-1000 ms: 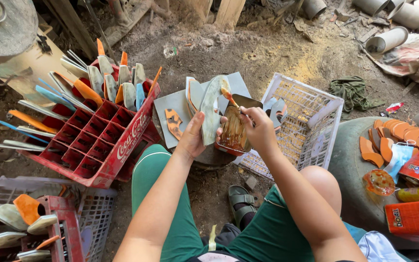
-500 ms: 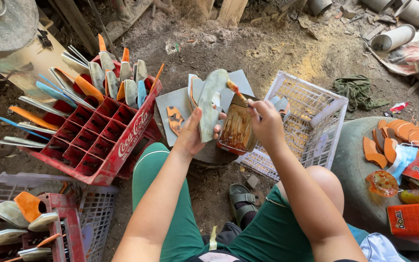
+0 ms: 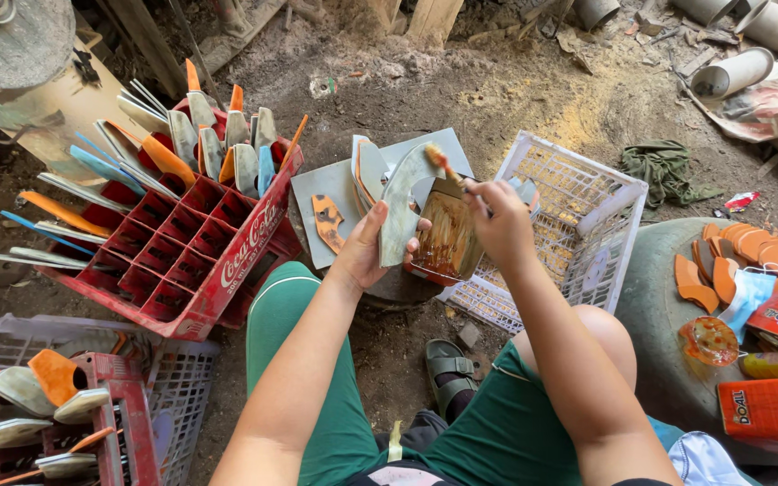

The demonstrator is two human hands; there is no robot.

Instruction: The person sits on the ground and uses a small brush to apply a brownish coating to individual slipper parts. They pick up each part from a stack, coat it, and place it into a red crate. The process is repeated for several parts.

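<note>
Head view shows the grey curved sole piece (image 3: pixel 400 209) held upright in the left hand (image 3: pixel 366 252), above the grey board (image 3: pixel 335 184) that lies on a round stump in front of the knees. The left fingers (image 3: pixel 420 229) are clenched around the piece's lower edge. The right hand (image 3: pixel 502 223) pinches a small brush (image 3: pixel 447 171), its fingers closed on the handle, and the bristle tip touches the upper end of the piece.

Compared with half a second ago, the brush tip has moved up from the middle of the piece to near its top, and the piece is tilted a little more toward the right hand. The hands themselves have hardly shifted.

Just beneath the right hand sits a shallow tray of brown glue (image 3: pixel 443 241). An orange sole (image 3: pixel 328 223) lies flat on the grey board. A white plastic basket (image 3: pixel 587 225) stands to the right, touching the stump. To the left, a red crate (image 3: pixel 191 261) holds many grey, orange and blue pieces standing in its compartments. Further right, a stack of orange soles (image 3: pixel 731 256) rests on a round grey drum (image 3: pixel 659 297).

Bare dirt floor (image 3: pixel 497 90) lies all around, strewn with sawdust, scraps of wood and grey pipes (image 3: pixel 731 72). A sandalled foot (image 3: pixel 447 369) rests on the floor between the knees.
</note>
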